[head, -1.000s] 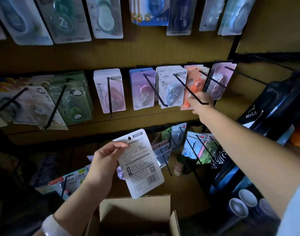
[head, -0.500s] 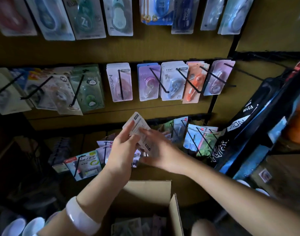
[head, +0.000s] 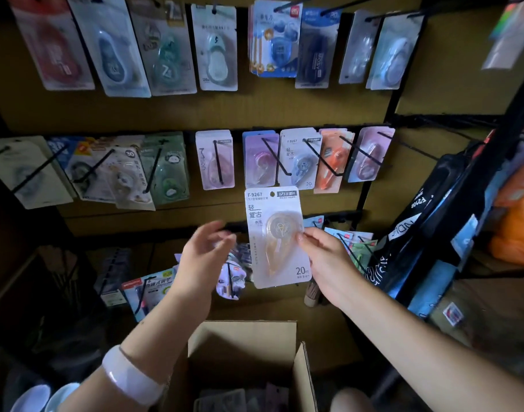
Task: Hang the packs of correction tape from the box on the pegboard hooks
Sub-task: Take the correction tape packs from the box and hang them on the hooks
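My right hand (head: 323, 257) pinched the white carded pack of peach correction tape (head: 277, 237) by its right edge, below the hooks; my left hand (head: 204, 254) hung loose, empty. Light, stiffish card, I judged, best held at its edge.

A stationery shop was suggested: a pegboard (head: 284, 111) was hung with rows of carded correction tape packs (head: 299, 157) on hooks (head: 271, 156), apparently retail stock.
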`<action>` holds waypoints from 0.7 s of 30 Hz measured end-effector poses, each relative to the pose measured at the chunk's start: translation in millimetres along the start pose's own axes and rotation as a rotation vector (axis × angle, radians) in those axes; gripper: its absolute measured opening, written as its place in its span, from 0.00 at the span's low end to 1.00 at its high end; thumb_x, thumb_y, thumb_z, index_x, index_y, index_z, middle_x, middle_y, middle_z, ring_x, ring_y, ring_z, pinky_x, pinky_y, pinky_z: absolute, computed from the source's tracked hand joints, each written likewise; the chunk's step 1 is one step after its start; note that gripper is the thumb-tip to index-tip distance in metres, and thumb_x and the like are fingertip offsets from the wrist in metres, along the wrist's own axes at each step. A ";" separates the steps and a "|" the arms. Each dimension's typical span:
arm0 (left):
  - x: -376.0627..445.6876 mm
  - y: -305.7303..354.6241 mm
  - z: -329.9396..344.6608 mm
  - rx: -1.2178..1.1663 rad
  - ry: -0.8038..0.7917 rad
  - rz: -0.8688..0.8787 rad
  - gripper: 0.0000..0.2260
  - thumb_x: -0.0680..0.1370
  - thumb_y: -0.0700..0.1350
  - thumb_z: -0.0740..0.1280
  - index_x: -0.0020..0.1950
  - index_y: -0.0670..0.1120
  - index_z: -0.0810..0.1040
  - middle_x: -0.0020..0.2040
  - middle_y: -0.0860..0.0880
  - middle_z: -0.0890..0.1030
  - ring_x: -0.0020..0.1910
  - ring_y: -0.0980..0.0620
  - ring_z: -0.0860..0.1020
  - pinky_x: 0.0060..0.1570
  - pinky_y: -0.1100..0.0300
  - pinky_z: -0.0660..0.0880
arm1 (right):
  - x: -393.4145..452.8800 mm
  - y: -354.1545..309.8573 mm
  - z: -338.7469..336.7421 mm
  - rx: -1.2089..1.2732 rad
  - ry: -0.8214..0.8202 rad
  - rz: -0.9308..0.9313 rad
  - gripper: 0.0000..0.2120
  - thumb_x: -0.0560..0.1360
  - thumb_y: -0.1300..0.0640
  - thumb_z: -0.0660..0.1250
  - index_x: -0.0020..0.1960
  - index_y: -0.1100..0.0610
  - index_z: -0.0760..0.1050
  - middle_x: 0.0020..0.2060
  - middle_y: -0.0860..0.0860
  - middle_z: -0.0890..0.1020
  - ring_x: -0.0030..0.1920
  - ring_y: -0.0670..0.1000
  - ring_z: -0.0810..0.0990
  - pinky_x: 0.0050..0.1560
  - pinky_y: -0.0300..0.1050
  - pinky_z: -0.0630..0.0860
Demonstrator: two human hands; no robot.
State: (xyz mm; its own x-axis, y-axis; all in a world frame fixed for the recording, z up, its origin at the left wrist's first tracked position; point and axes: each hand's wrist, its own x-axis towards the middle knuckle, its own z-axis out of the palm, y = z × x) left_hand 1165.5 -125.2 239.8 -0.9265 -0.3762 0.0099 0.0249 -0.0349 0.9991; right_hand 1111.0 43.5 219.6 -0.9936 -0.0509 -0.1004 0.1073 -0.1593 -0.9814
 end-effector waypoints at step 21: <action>-2.9 -11.5 41.6 -0.049 -0.251 -0.129 0.10 0.80 0.42 0.60 0.46 0.46 0.81 0.41 0.51 0.83 0.41 0.55 0.80 0.41 0.65 0.75 | 0.3 -20.3 -56.7 -0.117 0.114 -0.151 0.07 0.78 0.54 0.62 0.44 0.53 0.76 0.45 0.58 0.79 0.46 0.56 0.75 0.48 0.51 0.69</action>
State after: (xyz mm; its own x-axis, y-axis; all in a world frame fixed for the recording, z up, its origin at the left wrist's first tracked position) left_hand 1152.3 -85.2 230.1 -0.9870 -0.1251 -0.1012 -0.0869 -0.1146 0.9896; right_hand 1106.6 102.6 230.2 -0.9962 0.0781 0.0378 -0.0411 -0.0412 -0.9983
